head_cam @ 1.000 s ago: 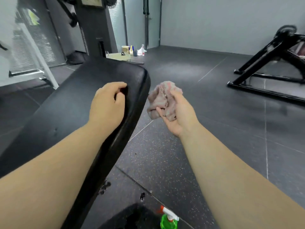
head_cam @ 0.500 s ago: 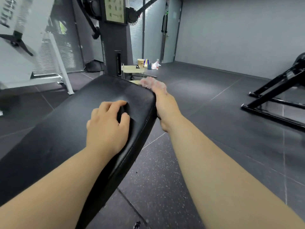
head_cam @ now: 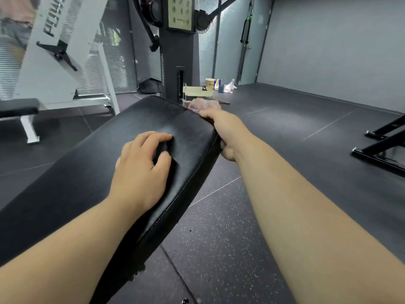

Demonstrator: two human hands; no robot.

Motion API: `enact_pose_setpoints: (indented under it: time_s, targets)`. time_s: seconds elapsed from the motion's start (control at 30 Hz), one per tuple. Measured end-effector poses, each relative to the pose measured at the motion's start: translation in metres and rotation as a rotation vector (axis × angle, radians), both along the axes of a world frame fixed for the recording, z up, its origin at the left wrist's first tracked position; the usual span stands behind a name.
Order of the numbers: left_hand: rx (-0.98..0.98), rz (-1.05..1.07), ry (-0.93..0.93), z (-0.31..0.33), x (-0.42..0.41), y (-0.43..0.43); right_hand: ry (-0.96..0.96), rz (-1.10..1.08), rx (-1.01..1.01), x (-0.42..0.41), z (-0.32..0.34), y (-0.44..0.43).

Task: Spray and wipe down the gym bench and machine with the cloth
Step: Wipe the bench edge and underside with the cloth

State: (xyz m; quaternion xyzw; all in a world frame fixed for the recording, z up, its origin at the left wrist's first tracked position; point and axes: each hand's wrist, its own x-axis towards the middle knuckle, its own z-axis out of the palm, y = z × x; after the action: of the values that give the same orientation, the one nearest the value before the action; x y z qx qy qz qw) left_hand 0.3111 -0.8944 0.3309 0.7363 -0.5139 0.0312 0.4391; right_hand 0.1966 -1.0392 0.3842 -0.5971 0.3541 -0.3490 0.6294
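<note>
My right hand grasps a crumpled pink cloth on the black padded surface; left hand released; dark machine pending, I'd judge.

Indoor light, even and fairly bright. Daylight comes through the slatted blinds beyond the far end of the bench, and the panes there look washed out.

- A soft pale sheen lies across the bench top, strongest toward its far end. The stitched seam on its right edge catches light.
- The left hand casts a small soft shadow on the bench, under and just right of its fingers.
- The floor right of the bench carries a broad dull reflection.
- The cloth at the bench's far right corner is smeared by motion blur.
- The white frame left of the bench leans and bows from wide-angle distortion, and the picture goes soft above it.
- The forearms nearest the camera look stretched.
</note>
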Motion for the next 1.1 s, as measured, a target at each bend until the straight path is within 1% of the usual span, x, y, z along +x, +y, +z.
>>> enact_pose_setpoints:
  time_s: [0.03, 0.07, 0.13, 0.17, 0.23, 0.27, 0.33, 0.4, 0.43, 0.5, 0.53, 0.57, 0.6, 0.63, 0.73, 0.77, 0.87, 0.9, 0.93, 1.0, 1.03, 1.1]
  targets:
    - [-0.002, 0.004, 0.001, 0.000, 0.001, -0.001, 0.018, -0.014, 0.033, 0.001, -0.002, 0.001]
    - [-0.003, 0.003, 0.006, 0.000, 0.000, -0.001, -0.019, -0.058, 0.068, -0.001, -0.005, 0.004]
    - [-0.001, 0.006, 0.019, 0.001, 0.000, -0.001, -0.177, -0.182, 0.095, -0.010, -0.011, 0.021]
    - [0.004, 0.012, 0.022, 0.000, -0.001, 0.000, -0.229, -0.236, 0.082, -0.016, -0.018, 0.034]
    - [0.012, 0.016, 0.018, 0.002, -0.001, 0.001, -0.278, -0.306, -0.016, -0.029, -0.035, 0.059]
    - [0.020, 0.012, 0.009, 0.002, -0.001, 0.000, -0.271, -0.324, -0.081, -0.036, -0.045, 0.073]
    - [0.035, 0.014, -0.006, 0.002, -0.002, 0.001, -0.289, -0.350, -0.150, -0.042, -0.052, 0.084]
    - [0.030, 0.009, -0.009, 0.002, -0.001, 0.000, -0.320, -0.354, -0.117, -0.035, -0.035, 0.066]
    - [0.021, 0.003, -0.011, 0.002, -0.002, 0.000, -0.265, -0.323, -0.090, -0.027, -0.022, 0.052]
    - [0.004, -0.006, 0.001, 0.000, -0.001, -0.001, -0.127, -0.096, -0.050, -0.019, -0.004, 0.035]
    - [-0.003, -0.009, 0.005, -0.001, 0.000, -0.002, -0.073, -0.054, -0.074, -0.013, -0.004, 0.028]
    - [-0.008, -0.013, -0.002, -0.001, 0.001, -0.002, -0.021, -0.058, -0.088, -0.006, -0.005, 0.022]
    - [-0.011, -0.017, -0.012, -0.001, 0.001, -0.003, -0.003, -0.073, -0.114, -0.004, -0.008, 0.022]
    - [-0.007, -0.019, -0.017, -0.001, 0.001, -0.003, -0.025, -0.128, -0.134, -0.004, -0.013, 0.027]
    - [0.002, -0.012, -0.013, 0.001, 0.000, -0.001, -0.262, -0.311, -0.086, -0.018, -0.033, 0.057]
    - [0.001, -0.009, -0.015, 0.001, 0.000, -0.001, -0.293, -0.356, -0.116, -0.023, -0.042, 0.070]
    - [-0.001, 0.003, -0.019, 0.001, 0.000, -0.001, -0.255, -0.438, -0.277, -0.037, -0.059, 0.094]
    - [0.001, 0.004, -0.019, 0.002, 0.000, -0.001, -0.270, -0.442, -0.279, -0.039, -0.054, 0.089]
    - [0.001, 0.002, -0.021, 0.002, -0.001, -0.001, -0.321, -0.419, -0.214, -0.040, -0.045, 0.079]
    - [0.001, 0.000, -0.022, 0.002, -0.001, -0.001, -0.483, -0.368, 0.018, -0.028, -0.026, 0.052]
    - [0.001, 0.002, -0.021, 0.002, -0.001, -0.001, -0.493, -0.328, 0.109, -0.018, -0.020, 0.042]
    - [-0.001, 0.002, -0.018, 0.003, -0.001, 0.000, -0.423, -0.328, 0.137, -0.005, -0.023, 0.035]
